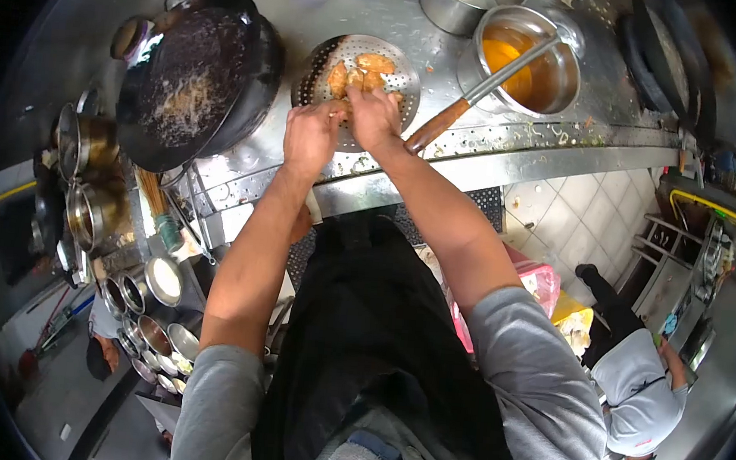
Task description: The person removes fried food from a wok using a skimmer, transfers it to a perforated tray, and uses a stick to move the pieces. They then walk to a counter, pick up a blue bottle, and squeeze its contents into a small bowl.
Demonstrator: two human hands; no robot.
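Note:
Several golden-brown fried pieces of food [375, 63] lie on a round perforated metal strainer [405, 69] on the steel counter. My left hand [311, 133] is over the strainer's near left side, its fingers pinched together at a fried piece. Beside it, my right hand [374, 120] has its fingertips closed on a fried piece near the strainer's middle. The fingers partly hide both pieces. Close to my right wrist is the wooden handle of a ladle [438, 127], which rests across a metal pot [561, 81] holding orange liquid, probably oil.
A large dark wok [191, 78] stands left of the strainer. Metal pans [450, 7] are at the back. Bowls and containers [152, 334] crowd the lower left. A pink bag [539, 282] sits below the counter. Another person [640, 381] is at the lower right.

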